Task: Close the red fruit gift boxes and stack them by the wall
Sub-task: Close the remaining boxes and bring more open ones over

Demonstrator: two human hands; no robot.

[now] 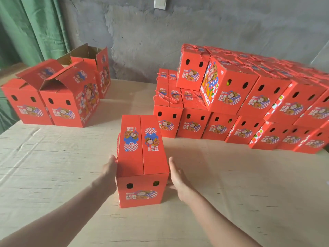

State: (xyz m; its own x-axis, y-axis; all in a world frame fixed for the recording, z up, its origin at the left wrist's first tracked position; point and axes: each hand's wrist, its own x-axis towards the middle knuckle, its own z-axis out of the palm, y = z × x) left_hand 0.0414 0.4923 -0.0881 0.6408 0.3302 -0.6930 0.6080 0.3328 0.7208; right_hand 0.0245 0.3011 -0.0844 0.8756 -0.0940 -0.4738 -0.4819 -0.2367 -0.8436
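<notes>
Two hands flank one closed red gift box (142,157) standing on the table (53,175), in front of the person. The left hand (110,168) lies flat against its left side, fingers straight and together; the right hand (178,179) lies along the right side, fingers straight and close together, contact uncertain. Stacked closed boxes (249,104) stand in layers by the grey wall (160,41) at right; open-flapped boxes (53,97) sit at left

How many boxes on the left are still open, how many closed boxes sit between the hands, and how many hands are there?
Open boxes: 3
Closed box between the hands: 1
Hands, left hand and right hand: 2
Total: 6
</notes>
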